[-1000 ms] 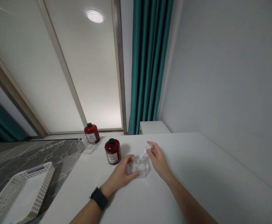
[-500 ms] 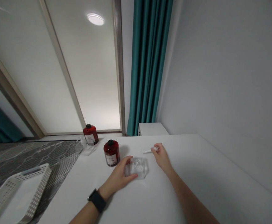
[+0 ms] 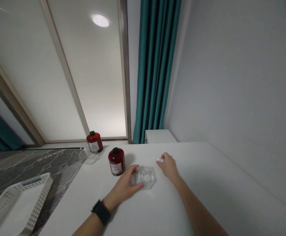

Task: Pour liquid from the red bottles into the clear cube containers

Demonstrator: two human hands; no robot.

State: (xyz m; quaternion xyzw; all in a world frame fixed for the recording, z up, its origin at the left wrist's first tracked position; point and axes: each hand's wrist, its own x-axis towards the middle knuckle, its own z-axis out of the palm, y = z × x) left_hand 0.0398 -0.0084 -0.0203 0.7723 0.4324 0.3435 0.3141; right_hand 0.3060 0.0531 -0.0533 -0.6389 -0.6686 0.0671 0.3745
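My left hand (image 3: 124, 186), with a dark watch (image 3: 101, 212) on its wrist, curls around the left side of a clear see-through container (image 3: 146, 178) resting on the white table (image 3: 155, 209). Between the thumb and fingers of my right hand (image 3: 169, 167) is a small white piece with a thin pointed tip (image 3: 159, 160); its exact kind is too small to make out. The tip points left, beyond the container's far right side. A dark red bottle (image 3: 116, 162) with a black cap and white label stands upright just left of the container.
A second dark red bottle (image 3: 94, 142) stands at the table's far left corner, beside another clear piece (image 3: 91, 158). Lower left, a white perforated basket (image 3: 38, 200) sits beyond the table edge. A low white cabinet (image 3: 159, 136) and a green curtain (image 3: 155, 72) are behind.
My right hand has turned and shifted slightly, tilting the white piece so its tip now points up and left. The left hand stays on the clear container.
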